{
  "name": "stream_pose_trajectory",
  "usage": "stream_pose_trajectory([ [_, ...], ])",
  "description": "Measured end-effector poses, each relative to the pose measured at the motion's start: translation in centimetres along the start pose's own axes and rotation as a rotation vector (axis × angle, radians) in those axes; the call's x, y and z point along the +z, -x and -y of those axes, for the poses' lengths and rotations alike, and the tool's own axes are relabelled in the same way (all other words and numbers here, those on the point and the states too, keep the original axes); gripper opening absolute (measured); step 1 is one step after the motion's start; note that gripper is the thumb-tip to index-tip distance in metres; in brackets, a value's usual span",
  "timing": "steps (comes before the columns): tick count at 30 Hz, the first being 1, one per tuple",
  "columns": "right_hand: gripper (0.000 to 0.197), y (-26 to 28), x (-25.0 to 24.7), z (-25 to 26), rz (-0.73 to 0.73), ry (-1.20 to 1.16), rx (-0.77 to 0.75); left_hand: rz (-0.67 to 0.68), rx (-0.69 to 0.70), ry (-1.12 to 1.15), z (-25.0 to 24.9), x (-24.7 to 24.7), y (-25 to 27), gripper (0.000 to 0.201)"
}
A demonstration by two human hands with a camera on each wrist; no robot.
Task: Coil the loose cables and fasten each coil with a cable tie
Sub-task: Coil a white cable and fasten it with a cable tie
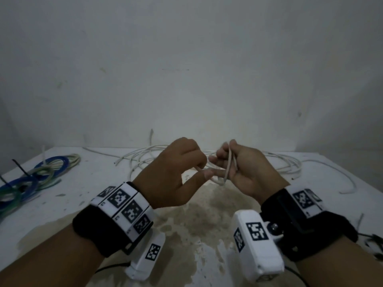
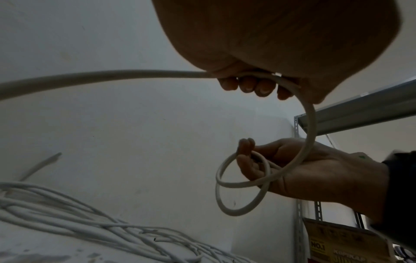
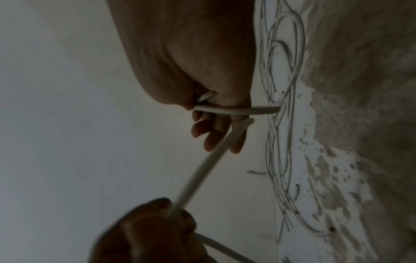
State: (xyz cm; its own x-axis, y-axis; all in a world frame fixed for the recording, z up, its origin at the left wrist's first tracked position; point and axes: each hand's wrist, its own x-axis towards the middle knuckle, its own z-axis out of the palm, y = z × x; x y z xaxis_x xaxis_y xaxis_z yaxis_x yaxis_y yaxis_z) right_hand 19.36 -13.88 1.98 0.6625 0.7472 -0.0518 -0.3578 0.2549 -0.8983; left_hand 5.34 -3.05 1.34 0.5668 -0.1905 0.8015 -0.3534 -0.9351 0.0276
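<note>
A: White cable (image 1: 228, 166) has a couple of small loops hanging in the right hand (image 1: 246, 172), fingers curled round them, above the table (image 1: 207, 214).

B: Yep, and the left hand (image 1: 174, 172) pinches the feed just beside it. The slack trails left to the loose pile (image 1: 145, 160), so the next wrap probably comes from there.

Left hand (image 2: 258, 85) gripping white cable (image 2: 112, 75), right hand (image 2: 315, 170) holding its small loops, loose cables (image 2: 90, 222) below
</note>
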Motion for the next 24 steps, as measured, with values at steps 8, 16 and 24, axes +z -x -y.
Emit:
stream_pose_trajectory([
  [8,0.028,2.9,1.8,-1.5,0.267,0.453,0.051,-0.186,-0.311,-0.079,2.8,0.0,-0.1,0.027],
  [16,0.033,3.4,2.3,-0.5,0.403,0.075,0.042,-0.118,-0.754,0.439,3.2,0.4,0.2,0.052],
  [24,0.032,3.1,1.9,0.7,0.411,-0.190,0.033,-0.093,-0.949,1.178,1.8,0.5,-0.7,0.030],
])
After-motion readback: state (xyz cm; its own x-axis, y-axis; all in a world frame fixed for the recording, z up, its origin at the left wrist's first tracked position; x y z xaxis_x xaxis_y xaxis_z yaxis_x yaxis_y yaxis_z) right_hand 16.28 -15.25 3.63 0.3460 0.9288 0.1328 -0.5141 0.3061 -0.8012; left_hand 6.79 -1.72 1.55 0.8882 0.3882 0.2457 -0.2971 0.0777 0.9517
